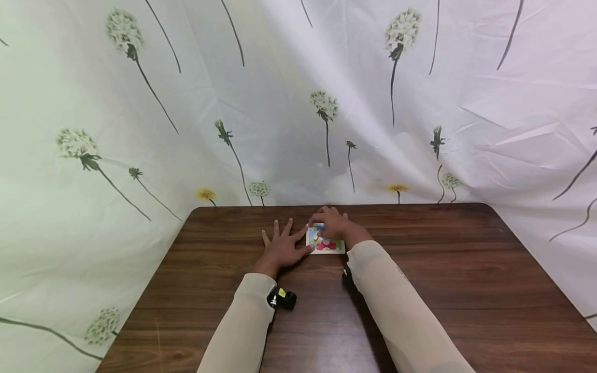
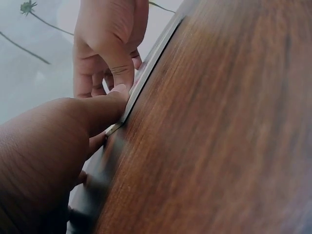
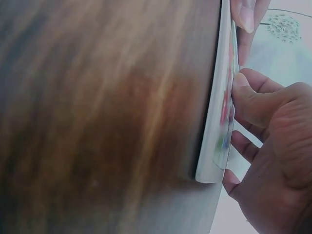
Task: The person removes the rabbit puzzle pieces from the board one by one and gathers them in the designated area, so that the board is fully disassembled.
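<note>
Near the far edge of the worktop (image 1: pixel 438 290), as the head view shows, lies a picture board (image 1: pixel 328 248). At its left side, the left hand (image 1: pixel 284 252) has its fingers spread wide, thumb and forefinger touching the board. Over its far part bends the right hand (image 1: pixel 337 224), fingers crooked. From the left wrist, both thumbs meet close together at the board. From the right wrist, the right thumb touches the printed face, fingers spaced apart beyond; whether they pinch anything I cannot tell.
</note>
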`<state>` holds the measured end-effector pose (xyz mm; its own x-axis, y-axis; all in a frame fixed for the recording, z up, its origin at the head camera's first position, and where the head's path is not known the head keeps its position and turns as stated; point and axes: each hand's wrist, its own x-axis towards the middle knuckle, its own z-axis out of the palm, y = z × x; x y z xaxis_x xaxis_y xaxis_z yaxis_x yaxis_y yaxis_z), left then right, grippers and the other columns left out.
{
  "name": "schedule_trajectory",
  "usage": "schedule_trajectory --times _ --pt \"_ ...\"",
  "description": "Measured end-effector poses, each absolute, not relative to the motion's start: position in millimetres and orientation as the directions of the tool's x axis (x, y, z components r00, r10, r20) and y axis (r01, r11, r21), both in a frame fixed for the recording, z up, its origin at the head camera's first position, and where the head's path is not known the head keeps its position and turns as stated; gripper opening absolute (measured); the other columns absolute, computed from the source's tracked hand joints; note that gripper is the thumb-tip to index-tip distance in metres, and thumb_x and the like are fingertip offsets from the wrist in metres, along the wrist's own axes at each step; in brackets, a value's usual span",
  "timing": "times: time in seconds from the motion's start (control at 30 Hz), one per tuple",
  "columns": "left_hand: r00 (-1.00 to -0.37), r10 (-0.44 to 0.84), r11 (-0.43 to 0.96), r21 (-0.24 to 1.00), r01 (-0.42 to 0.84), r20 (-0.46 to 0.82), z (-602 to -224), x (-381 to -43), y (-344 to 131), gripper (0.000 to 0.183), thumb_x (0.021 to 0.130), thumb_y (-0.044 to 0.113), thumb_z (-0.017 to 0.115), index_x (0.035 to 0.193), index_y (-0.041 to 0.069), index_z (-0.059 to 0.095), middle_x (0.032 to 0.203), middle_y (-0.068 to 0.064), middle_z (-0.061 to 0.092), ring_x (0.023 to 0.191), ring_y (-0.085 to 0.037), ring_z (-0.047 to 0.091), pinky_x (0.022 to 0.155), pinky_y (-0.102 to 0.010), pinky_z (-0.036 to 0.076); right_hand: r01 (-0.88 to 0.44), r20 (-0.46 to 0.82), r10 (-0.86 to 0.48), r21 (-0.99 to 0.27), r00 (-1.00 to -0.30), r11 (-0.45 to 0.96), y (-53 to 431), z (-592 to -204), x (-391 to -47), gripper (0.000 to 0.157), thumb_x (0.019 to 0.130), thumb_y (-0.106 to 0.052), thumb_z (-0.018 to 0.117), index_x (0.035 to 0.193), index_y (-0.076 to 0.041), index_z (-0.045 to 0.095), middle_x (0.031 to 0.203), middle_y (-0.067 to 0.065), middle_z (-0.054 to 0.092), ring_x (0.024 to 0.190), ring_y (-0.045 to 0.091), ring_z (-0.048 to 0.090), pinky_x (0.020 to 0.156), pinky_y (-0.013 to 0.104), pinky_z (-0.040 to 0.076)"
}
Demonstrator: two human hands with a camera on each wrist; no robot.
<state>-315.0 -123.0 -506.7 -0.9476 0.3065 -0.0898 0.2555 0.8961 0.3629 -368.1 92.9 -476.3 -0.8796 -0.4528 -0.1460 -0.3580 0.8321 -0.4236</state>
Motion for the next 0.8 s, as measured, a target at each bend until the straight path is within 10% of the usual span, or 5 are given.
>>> schedule_trajectory --times 0.8 --pt "-0.945 0.313 0.900 0.347 0.263 -0.097 -505.7 -314.7 -124.1 0.074 0.106 0.073 0.050 0.171 0.043 0.032 0.186 -0.010 0.009 0.169 -0.053 -0.010 0.125 -0.084 -0.008 -0.369 -0.175 -0.477 -0.430 -0.861 0.824 100.6 -472.0 -377.3 0.030 0.109 -0.021 0.068 0.137 -0.032 0.073 0.172 0.012 0.038 0.164 0.042 0.027 0.129 0.078 0.019"
